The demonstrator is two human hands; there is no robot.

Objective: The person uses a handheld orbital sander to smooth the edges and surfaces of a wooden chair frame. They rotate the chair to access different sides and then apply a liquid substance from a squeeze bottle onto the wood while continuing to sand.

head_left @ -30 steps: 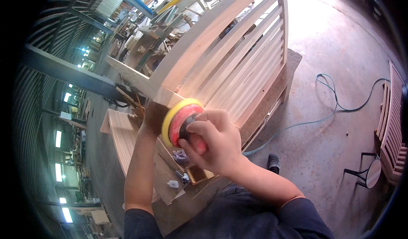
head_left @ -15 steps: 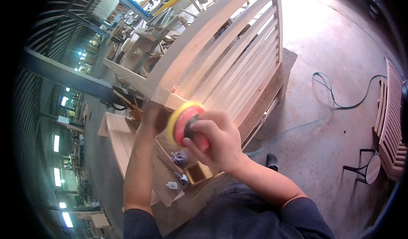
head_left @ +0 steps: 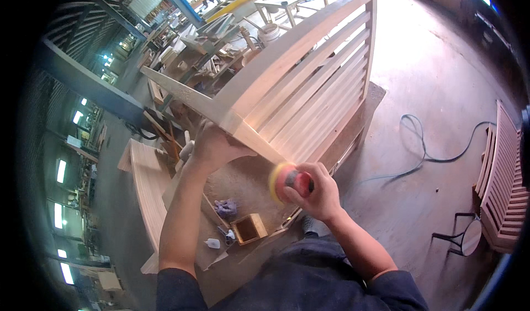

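Observation:
A slatted wooden frame (head_left: 301, 38), like a bench back with a curved top rail, stands tilted on a low table. Under its near left corner my left hand (head_left: 212, 148) is closed on the wood, its fingertips partly hidden behind the end rail (head_left: 256, 138). My right hand (head_left: 320, 192) grips a round red sander (head_left: 290, 183) with a yellow pad. The pad is blurred and set against the lower end of that rail, its face turned left.
On the dusty table (head_left: 243, 181) lie a purple cloth (head_left: 226, 207), a small open wooden box (head_left: 248, 229) and a white bottle (head_left: 212, 243). A hose (head_left: 422, 140) loops across the floor at right, near a stool (head_left: 471, 237) and more slatted panels (head_left: 505, 178). Curved boards (head_left: 144, 186) stand left.
My right hand has carried the sander right and down along the end rail, from the upper corner to the lower end. My left hand keeps its hold. The view has shifted slightly.

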